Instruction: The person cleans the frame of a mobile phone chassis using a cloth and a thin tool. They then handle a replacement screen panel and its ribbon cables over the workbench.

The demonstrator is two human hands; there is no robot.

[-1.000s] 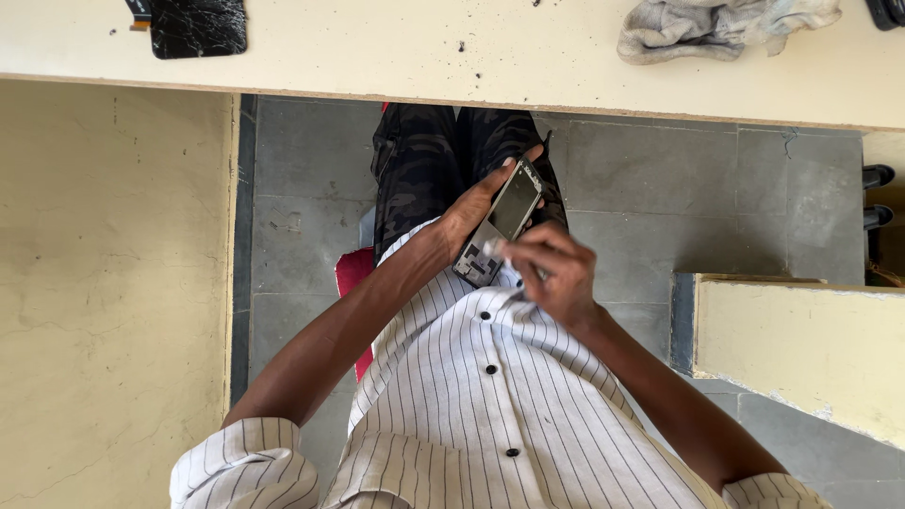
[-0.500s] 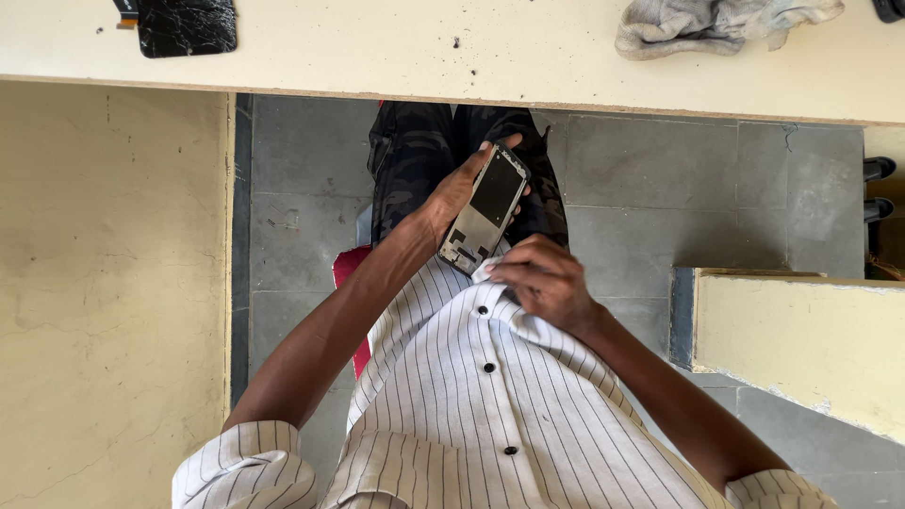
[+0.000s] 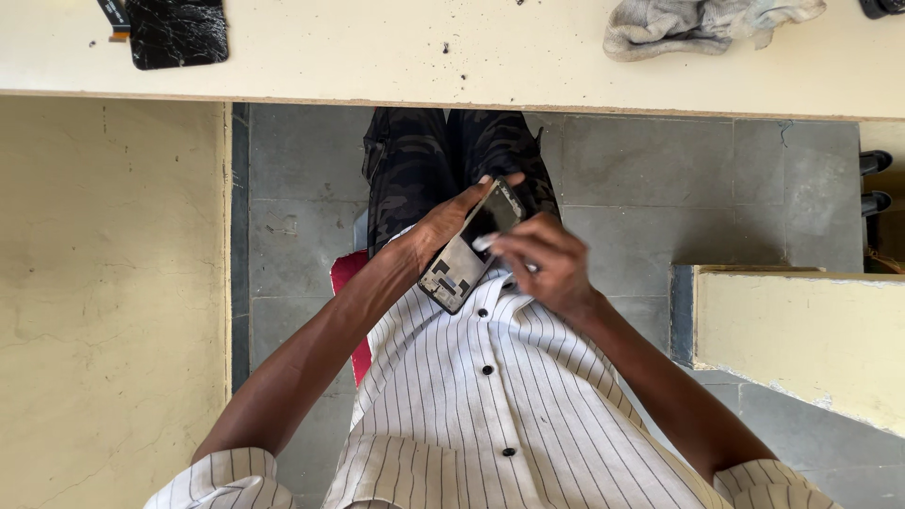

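Nearest to me, over my striped shirt (image 3: pixel 490 396), my left hand (image 3: pixel 443 226) grips an opened phone frame (image 3: pixel 468 250) from behind, thumb along one long edge and fingertips hooked over the top corner. The frame sits tilted, its bared inner side up, held above my lap and touching nothing else. My right hand (image 3: pixel 542 264) is curled over the frame's right edge, fingertips pinched on its face — whether they hold a small part I cannot tell. Open room lies to both sides of my forearms over the grey tiled floor (image 3: pixel 641 179); a cream ledge (image 3: pixel 801 330) closes in on the right. Beyond my knees, the tabletop (image 3: pixel 424 57) edge runs straight across. On it — well apart from my hands — lie a cracked black screen panel (image 3: pixel 179 33) at far left and a crumpled grey cloth (image 3: pixel 698 24) at right.
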